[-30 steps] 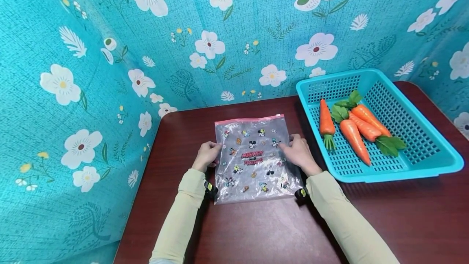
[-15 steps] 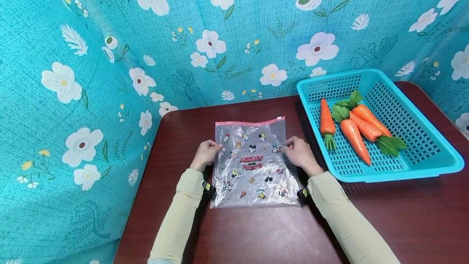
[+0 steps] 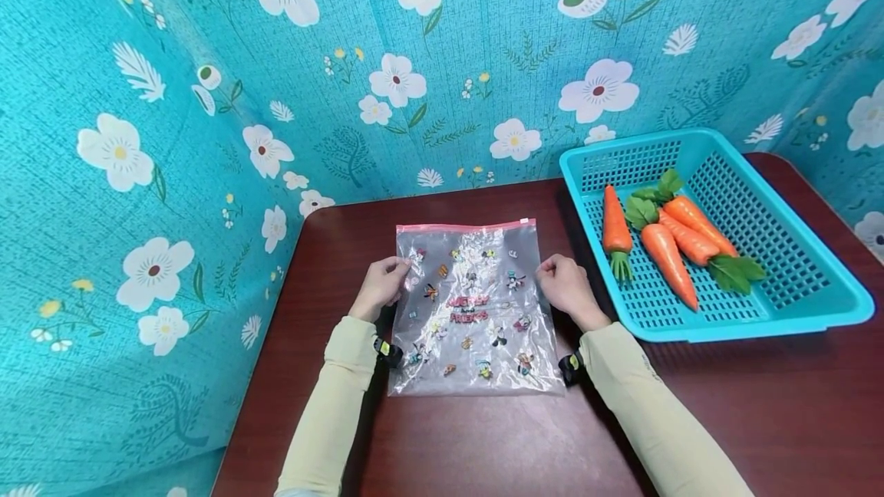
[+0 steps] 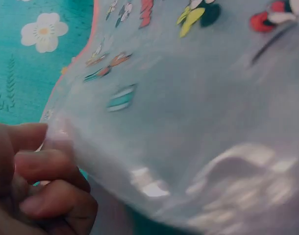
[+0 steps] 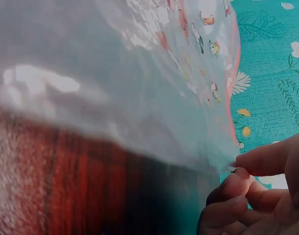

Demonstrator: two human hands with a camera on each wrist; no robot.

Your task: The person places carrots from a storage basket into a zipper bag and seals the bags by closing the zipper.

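A clear zipper bag with printed cartoon figures, red lettering and a pink zip strip along its far edge spans the space between my two hands. Its white slider sits at the far right corner. My left hand pinches the bag's left edge; in the left wrist view thumb and index finger grip the film while the other fingers curl below. On the opposite edge, my right hand pinches the film between thumb and fingertip, as the right wrist view shows up close. Nothing shows inside the bag.
A turquoise plastic basket stands to the right of my right hand. Inside lie several carrots with green tops. The dark red-brown table ends at a blue flowered cloth hanging behind and on the left.
The right hand has shifted from lying on the film to pinching its right edge. The left hand has moved slightly left, and the bag is drawn wider and a bit nearer.
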